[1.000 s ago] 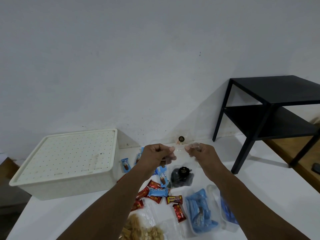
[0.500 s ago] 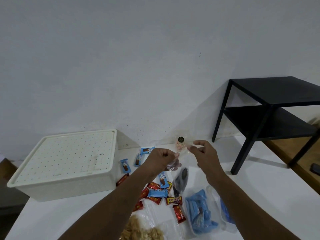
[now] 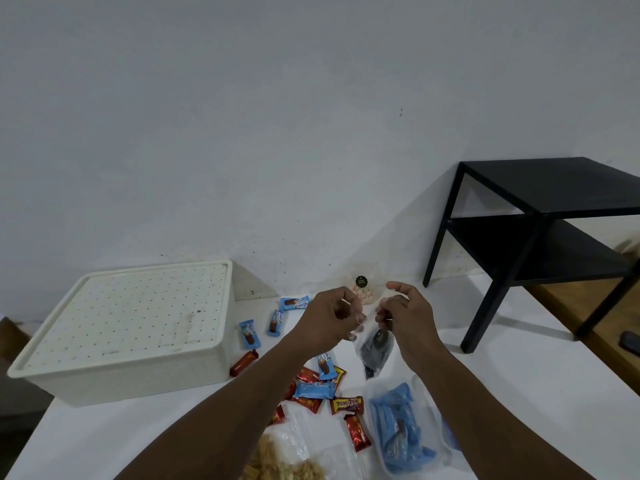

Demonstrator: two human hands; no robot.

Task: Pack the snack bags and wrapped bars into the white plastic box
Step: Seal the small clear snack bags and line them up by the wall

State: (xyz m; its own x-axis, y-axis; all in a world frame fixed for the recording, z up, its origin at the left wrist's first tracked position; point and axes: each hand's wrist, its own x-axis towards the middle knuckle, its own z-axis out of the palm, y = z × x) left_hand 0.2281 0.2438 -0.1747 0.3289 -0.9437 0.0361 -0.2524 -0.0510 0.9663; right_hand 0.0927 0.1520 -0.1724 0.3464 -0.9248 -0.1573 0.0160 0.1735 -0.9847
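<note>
The white plastic box [image 3: 131,375] sits at the far left of the white tabletop [image 3: 519,382], close to the wall, with its dotted lid [image 3: 138,313] shut on top. Just right of the box three blue wrapped bars [image 3: 275,322] lie loose. A red bar [image 3: 244,362] lies by the box's near right corner, touching it or nearly so. Further right of the box and raised above the tabletop, the left hand [image 3: 329,318] has its fingers curled in. It pinches one side of the mouth of a clear bag [image 3: 375,348] with dark contents and a round dark sticker, which hangs down between the two hands. The right hand [image 3: 407,315], on the side of the bag away from the box, pinches the other side of the mouth with curled fingers, one finger lifted above the rest. Beyond the hands, about level with the box's back edge, a small bag of pale pink sweets [image 3: 362,292] stands by the wall. Right of the box and nearer the person lie a heap of red and blue bars [image 3: 318,388] and a bag of yellowish crisps [image 3: 277,462] at the bottom edge. Further right again is a clear bag of blue bars [image 3: 398,427]. Farthest from the box, a black side table [image 3: 554,188] stands at the right.
</note>
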